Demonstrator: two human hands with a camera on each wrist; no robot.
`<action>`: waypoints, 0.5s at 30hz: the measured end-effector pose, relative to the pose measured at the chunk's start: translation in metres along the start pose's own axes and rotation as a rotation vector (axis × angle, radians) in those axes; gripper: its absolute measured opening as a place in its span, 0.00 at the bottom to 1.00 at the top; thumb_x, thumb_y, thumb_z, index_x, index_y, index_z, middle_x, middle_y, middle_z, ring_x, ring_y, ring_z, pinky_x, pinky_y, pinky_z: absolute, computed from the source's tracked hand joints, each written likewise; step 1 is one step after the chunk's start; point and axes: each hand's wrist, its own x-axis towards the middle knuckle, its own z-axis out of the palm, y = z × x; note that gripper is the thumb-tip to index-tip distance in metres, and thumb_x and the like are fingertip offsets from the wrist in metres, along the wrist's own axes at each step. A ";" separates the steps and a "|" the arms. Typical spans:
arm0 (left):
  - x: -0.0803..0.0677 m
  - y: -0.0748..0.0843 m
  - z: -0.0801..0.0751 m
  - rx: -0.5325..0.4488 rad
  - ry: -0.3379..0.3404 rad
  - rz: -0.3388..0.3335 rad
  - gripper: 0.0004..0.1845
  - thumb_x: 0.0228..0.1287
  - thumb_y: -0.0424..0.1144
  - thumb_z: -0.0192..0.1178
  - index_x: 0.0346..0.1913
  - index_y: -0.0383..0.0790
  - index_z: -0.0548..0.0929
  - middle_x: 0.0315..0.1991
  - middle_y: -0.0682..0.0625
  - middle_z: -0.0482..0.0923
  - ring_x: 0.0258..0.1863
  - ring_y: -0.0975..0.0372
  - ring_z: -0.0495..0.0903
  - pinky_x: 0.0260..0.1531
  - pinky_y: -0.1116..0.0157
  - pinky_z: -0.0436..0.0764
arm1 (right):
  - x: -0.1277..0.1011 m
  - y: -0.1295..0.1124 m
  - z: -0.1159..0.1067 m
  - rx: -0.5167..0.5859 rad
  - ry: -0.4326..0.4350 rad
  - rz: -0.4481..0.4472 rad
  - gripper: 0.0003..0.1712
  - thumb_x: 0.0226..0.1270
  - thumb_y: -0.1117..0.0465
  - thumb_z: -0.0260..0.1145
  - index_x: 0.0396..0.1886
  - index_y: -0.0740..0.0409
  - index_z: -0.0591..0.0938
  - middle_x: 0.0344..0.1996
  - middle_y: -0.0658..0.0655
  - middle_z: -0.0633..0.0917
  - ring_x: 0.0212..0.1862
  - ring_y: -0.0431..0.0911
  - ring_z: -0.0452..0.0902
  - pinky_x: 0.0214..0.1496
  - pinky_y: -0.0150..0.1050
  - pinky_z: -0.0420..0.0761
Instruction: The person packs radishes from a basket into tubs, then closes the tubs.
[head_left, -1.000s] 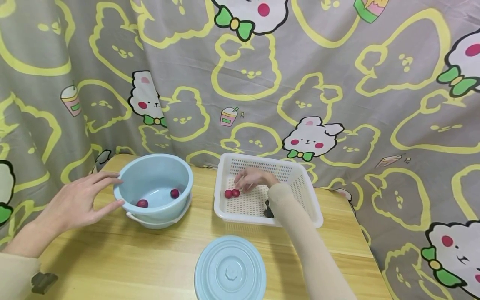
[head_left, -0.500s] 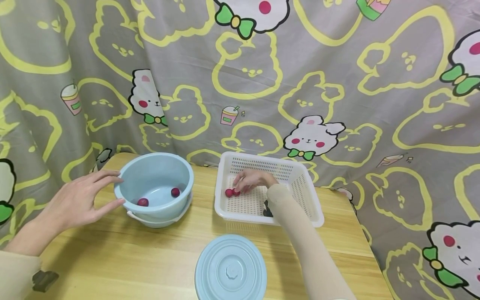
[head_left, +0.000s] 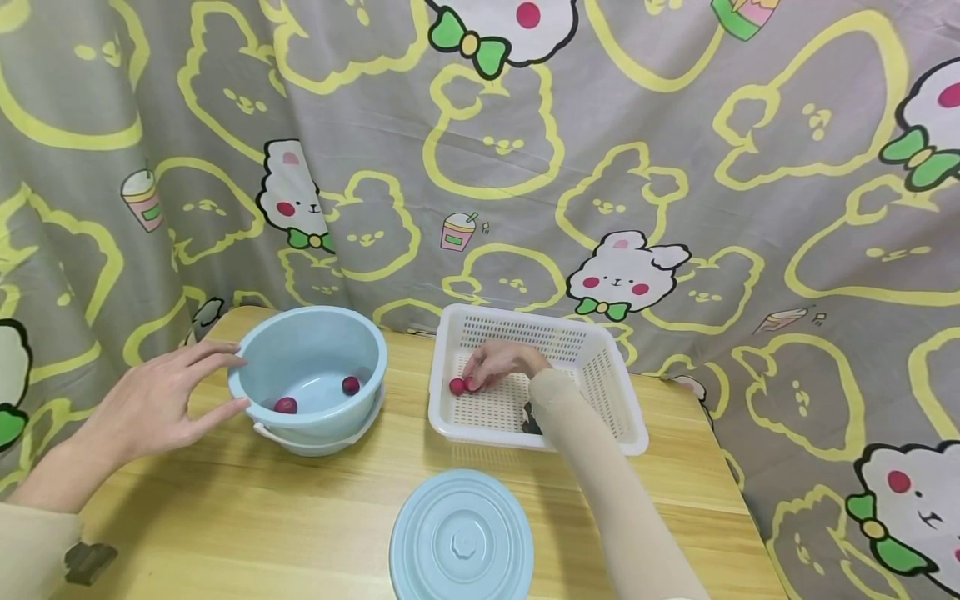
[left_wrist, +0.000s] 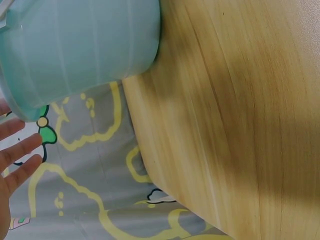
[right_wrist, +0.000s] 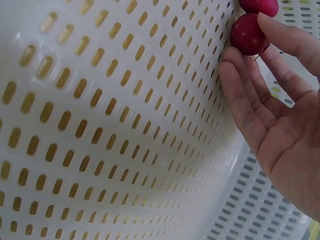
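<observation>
right hand (head_left: 501, 363) is reaching into the white basket (head_left: 600, 354), centre of the head frame, its fingers (right_wrist: 280, 37) closing lightly on the nearer of two red fruits (right_wrist: 247, 34); the second fruit (right_wrist: 258, 5) is sitting just beyond, at the top edge of the wrist frame. fruit is lying at the fingertips, toward frame left. left hand (head_left: 161, 400) is lying spread, fingers straight, touching the rim of the blue bowl (head_left: 258, 396), centre left on the bench (head_left: 225, 517), well apart from the basket.

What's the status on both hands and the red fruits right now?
Left hand open against blue bowl. Right hand pinching a red fruit in white basket. Nothing in the way.
</observation>
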 end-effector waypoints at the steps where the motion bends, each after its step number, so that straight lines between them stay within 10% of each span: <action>1: 0.000 0.000 0.000 0.000 0.002 0.002 0.32 0.46 0.53 0.80 0.54 0.41 0.87 0.57 0.45 0.86 0.43 0.44 0.88 0.36 0.41 0.83 | 0.000 0.000 0.000 -0.009 -0.001 -0.004 0.17 0.62 0.63 0.78 0.52 0.60 0.89 0.40 0.54 0.93 0.38 0.41 0.87 0.46 0.36 0.89; 15: 0.000 0.002 -0.002 -0.001 -0.012 -0.009 0.30 0.48 0.53 0.80 0.54 0.42 0.88 0.57 0.45 0.86 0.44 0.44 0.88 0.35 0.42 0.84 | -0.008 0.004 -0.009 0.033 0.035 -0.060 0.16 0.66 0.63 0.76 0.52 0.63 0.89 0.39 0.56 0.94 0.39 0.43 0.89 0.53 0.43 0.90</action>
